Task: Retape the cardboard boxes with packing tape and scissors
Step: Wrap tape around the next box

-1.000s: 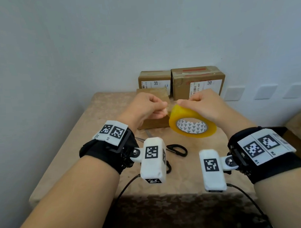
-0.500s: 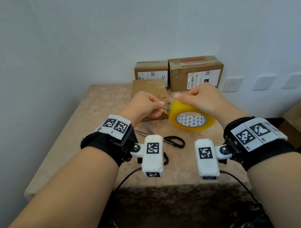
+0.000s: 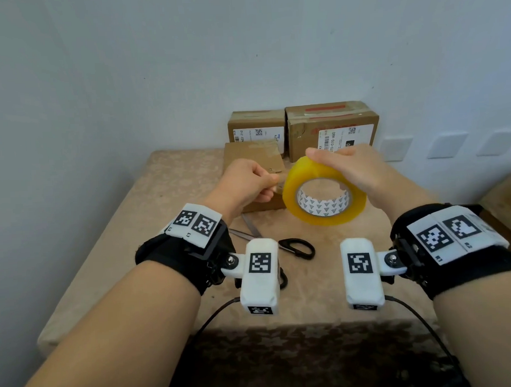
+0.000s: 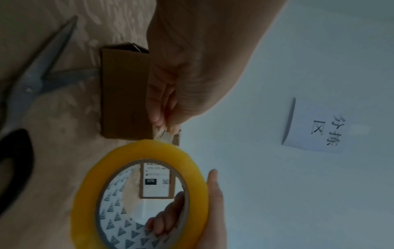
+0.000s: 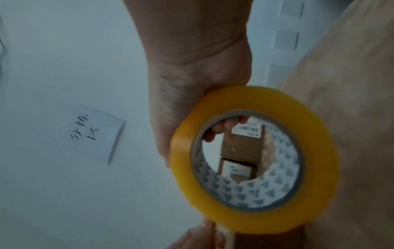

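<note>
At frame centre, the right hand (image 3: pixel 349 169) grips the light, stiff packing tape roll (image 3: pixel 324 202), while the left hand (image 3: pixel 248 185) pinches its sticky, flimsy free end (image 4: pixel 163 134).

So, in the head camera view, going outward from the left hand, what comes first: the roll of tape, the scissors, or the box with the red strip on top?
1. Tape roll: right beside the left hand, which pinches its loose end.
2. Scissors: on the table, below the hand, toward the person.
3. Red-striped box: against the back wall, right of the hand.
</note>
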Demonstrator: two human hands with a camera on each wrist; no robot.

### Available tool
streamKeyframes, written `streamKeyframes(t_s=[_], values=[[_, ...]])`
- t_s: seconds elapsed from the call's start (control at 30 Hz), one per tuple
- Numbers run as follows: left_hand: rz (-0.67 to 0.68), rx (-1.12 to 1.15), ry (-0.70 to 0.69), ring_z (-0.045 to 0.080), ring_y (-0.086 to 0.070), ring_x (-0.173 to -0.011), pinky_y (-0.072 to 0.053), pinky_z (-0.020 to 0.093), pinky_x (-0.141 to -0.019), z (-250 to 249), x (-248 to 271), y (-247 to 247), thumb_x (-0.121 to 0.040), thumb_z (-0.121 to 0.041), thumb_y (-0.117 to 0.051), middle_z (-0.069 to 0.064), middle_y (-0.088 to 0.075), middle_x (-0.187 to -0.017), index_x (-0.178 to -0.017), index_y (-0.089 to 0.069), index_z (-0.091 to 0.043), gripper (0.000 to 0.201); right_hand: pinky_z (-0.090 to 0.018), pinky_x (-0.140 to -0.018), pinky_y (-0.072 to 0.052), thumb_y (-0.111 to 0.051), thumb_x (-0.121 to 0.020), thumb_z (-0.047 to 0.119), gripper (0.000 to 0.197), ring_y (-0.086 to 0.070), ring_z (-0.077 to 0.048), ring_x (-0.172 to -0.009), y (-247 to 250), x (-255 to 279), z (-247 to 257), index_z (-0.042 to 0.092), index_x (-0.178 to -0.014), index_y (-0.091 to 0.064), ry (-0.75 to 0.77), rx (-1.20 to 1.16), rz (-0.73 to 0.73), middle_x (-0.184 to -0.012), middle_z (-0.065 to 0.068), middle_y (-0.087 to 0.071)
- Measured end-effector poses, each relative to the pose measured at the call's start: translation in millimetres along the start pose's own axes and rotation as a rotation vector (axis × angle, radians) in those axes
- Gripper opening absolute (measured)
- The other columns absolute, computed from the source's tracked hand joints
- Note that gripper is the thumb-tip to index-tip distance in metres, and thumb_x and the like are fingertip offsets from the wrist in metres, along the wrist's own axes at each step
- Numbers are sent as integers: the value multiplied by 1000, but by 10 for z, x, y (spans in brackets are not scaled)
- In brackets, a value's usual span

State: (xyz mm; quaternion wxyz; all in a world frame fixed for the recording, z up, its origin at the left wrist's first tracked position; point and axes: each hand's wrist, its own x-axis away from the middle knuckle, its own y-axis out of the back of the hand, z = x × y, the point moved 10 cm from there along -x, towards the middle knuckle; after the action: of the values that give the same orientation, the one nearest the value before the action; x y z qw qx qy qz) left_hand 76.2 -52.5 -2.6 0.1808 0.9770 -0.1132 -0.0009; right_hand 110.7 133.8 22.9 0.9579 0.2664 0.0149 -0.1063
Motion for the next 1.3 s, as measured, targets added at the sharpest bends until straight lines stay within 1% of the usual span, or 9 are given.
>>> streamKeyframes(t_s=[0.13,0.27,0.43,0.57,0.7,0.9,1.17,1.23,1.3], values=[[-83,1,-30,5,-56,-55,-47,10,-50,-136,-2,251,-90,-13,-64,3,-63,-72,-84,-58,-7,10,-33,-57,-31,-70,-69,65,58,-39,-20,-53,137,-87,73,20,-55,-36,-1,248,-42,-56,-2,-35],[-113,-33,-11,8,-55,-59,-47,16,-57,-75,-42,324,-90,-16,-64,2,-62,-73,-89,-59,-6,11,-30,-52,-35,-66,-68,72,62,-50,-20,-55,78,-212,-25,14,-58,-48,-42,597,-18,-58,-2,-50],[-159,-30,-27,10,-54,-57,-46,21,-61,-48,-192,374,-88,-13,-66,2,-59,-65,-70,-54,-13,22,-30,-56,-37,-55,-74,78,73,-54,-17,-64,-68,-538,188,6,-64,-50,9,850,65,-68,1,-57],[-211,-111,-38,11,-57,-69,-48,28,-70,24,-281,424,-86,-19,-68,1,-64,-75,-82,-53,-16,16,-30,-60,-39,-58,-72,77,67,-59,-21,-78,-182,-671,260,10,-71,-55,29,915,91,-74,1,-56],[-248,-294,-57,15,-62,-85,-50,32,-77,70,-356,433,-86,-26,-67,0,-65,-87,-93,-58,-18,14,-33,-63,-45,-60,-71,77,62,-57,-19,-71,-257,-748,262,16,-69,-53,4,967,131,-71,0,-57],[-303,-416,-46,16,-59,-90,-49,43,-90,105,-432,452,-87,-33,-64,-7,-61,-87,-83,-53,-29,12,-32,-63,-45,-60,-72,75,62,-56,-18,-67,-312,-837,272,14,-72,-55,-36,1028,156,-72,0,-59],[-293,-535,-18,18,-58,-93,-43,44,-95,188,-508,435,-86,-34,-63,-11,-58,-83,-79,-52,-29,14,-34,-68,-45,-64,-73,72,60,-56,-23,-80,-425,-880,156,15,-87,-53,-91,1026,219,-73,0,-51],[-308,-649,-11,21,-53,-104,-39,42,-97,193,-483,429,-86,-37,-61,-7,-58,-97,-90,-55,-28,11,-34,-68,-44,-63,-75,69,57,-55,-23,-80,-453,-877,116,15,-85,-51,-99,1036,223,-71,0,-50],[-358,-807,-43,26,-41,-118,-31,42,-101,125,-434,435,-88,-36,-60,3,-48,-121,-115,-52,-24,31,-35,-69,-45,-61,-76,70,56,-55,-24,-79,-478,-879,84,14,-81,-50,-96,1043,221,-71,0,-51]])
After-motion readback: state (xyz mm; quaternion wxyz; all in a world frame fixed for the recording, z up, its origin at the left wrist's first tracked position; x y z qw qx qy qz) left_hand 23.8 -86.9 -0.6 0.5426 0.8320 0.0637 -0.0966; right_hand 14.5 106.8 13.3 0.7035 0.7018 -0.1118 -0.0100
